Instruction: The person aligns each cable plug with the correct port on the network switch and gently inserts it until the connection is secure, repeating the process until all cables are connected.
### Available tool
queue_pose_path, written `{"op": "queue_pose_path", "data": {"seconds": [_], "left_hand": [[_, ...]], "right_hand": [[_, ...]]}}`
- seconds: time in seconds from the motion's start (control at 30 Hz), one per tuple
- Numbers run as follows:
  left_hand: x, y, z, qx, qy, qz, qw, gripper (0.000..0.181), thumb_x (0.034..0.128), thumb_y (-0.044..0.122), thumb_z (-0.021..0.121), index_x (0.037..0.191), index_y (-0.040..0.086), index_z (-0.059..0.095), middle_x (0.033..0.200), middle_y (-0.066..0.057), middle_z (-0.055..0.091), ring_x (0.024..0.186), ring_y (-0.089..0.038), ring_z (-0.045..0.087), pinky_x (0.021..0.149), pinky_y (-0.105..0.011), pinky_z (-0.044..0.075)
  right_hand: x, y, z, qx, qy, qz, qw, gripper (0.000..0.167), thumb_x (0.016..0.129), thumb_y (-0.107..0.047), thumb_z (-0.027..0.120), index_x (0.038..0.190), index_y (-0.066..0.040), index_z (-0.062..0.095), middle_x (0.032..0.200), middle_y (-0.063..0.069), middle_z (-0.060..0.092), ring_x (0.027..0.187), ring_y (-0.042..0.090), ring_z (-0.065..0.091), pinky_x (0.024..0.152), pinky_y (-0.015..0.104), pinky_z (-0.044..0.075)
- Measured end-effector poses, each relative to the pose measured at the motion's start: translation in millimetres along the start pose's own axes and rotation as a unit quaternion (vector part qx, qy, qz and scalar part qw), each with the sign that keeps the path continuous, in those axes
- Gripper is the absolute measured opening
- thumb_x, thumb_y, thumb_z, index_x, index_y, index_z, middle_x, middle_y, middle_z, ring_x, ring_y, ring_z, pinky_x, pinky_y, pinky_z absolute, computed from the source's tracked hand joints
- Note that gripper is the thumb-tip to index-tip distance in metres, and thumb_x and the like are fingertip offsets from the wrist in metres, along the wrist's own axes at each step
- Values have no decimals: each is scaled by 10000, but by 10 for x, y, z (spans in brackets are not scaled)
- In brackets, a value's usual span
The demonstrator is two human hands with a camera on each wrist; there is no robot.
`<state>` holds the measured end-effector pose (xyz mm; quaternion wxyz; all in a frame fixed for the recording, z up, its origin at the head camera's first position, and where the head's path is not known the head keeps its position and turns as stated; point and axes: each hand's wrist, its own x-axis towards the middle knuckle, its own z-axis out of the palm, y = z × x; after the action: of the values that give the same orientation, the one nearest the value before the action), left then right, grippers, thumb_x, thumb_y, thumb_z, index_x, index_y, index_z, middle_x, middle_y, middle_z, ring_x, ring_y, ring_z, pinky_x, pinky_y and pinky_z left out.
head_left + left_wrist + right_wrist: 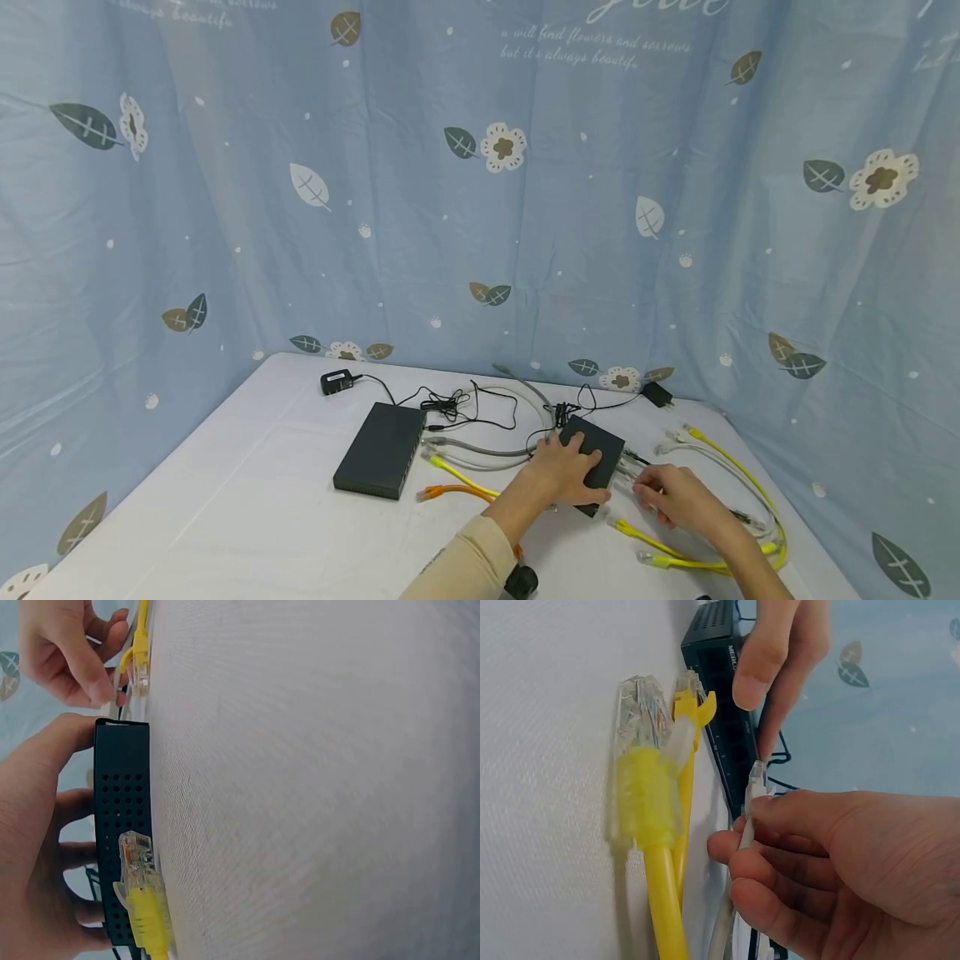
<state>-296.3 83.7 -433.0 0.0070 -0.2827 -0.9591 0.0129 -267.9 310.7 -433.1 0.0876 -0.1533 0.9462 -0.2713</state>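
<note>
My left hand (558,471) holds the right-hand black network switch (606,442), its fingers spread over the top and its thumb at the near port-side edge. Beside that port side, my right hand (678,496) pinches a pale grey network cable by its clear plug (756,780). The plug's tip is close to the ports in the right wrist view; whether it touches them I cannot tell. Yellow cable plugs (646,795) lie on the cloth nearby. By the switch's perforated side, another yellow cable plug (142,900) shows in the left wrist view.
A second black network switch (381,450) lies to the left, with grey, yellow and orange cable (453,490) ends beside it. Black power adapters (337,382) and their tangled cords stretch along the back. Yellow and white cables (772,508) loop at the right. A patterned curtain hangs behind.
</note>
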Motion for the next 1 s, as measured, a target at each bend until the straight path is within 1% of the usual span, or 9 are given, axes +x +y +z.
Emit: {"op": "queue_pose_path", "data": {"seconds": [0.27, 0.4, 0.6, 0.73, 0.87, 1.0], "left_hand": [[8, 5, 7, 0, 21, -2, 10000, 699, 859, 784, 434, 1476, 460, 379, 1588, 36, 329, 1393, -369, 418, 1080, -481, 416], [8, 7, 1, -30, 15, 15, 10000, 700, 860, 782, 436, 1478, 457, 378, 1590, 34, 327, 1397, -373, 413, 1082, -482, 414], [11, 3, -3, 40, 25, -8, 10000, 698, 859, 787, 430, 1476, 465, 375, 1587, 41, 329, 1389, -365, 423, 1073, -478, 423], [8, 1, -4, 26, 10, -19, 10000, 695, 859, 784, 433, 1475, 467, 374, 1587, 42, 328, 1388, -366, 424, 1072, -479, 423], [-5, 4, -16, -15, -13, -26, 10000, 692, 862, 778, 439, 1476, 465, 375, 1588, 44, 327, 1392, -366, 419, 1077, -475, 418], [-11, 2, -16, -36, -11, -7, 10000, 690, 863, 775, 441, 1475, 462, 379, 1587, 40, 331, 1393, -370, 417, 1077, -479, 419]], "right_hand": [[-7, -46, 24, -156, 266, 156, 9994, 106, 950, -183, 640, 919, -84, 662, 698, -12, 609, 491, 154, 555, 449, 267, 466], [6, -71, 32, -232, 366, 389, 9983, 82, 934, -166, 660, 917, -85, 659, 704, -9, 607, 506, 166, 562, 457, 266, 471], [33, -133, 29, -331, 439, 724, 9959, 58, 918, -138, 676, 886, -98, 650, 689, -6, 604, 512, 166, 558, 470, 264, 463], [45, -134, 30, -382, 453, 731, 9956, 54, 913, -100, 675, 868, -99, 644, 675, -5, 604, 507, 164, 552, 469, 265, 458], [49, -116, 39, -446, 468, 590, 9962, 52, 917, -86, 667, 871, -93, 644, 676, -15, 606, 503, 149, 542, 467, 264, 453], [58, -141, 62, -482, 542, 710, 9948, 61, 912, -73, 668, 859, -96, 649, 674, -15, 606, 509, 149, 544, 470, 259, 452]]}}
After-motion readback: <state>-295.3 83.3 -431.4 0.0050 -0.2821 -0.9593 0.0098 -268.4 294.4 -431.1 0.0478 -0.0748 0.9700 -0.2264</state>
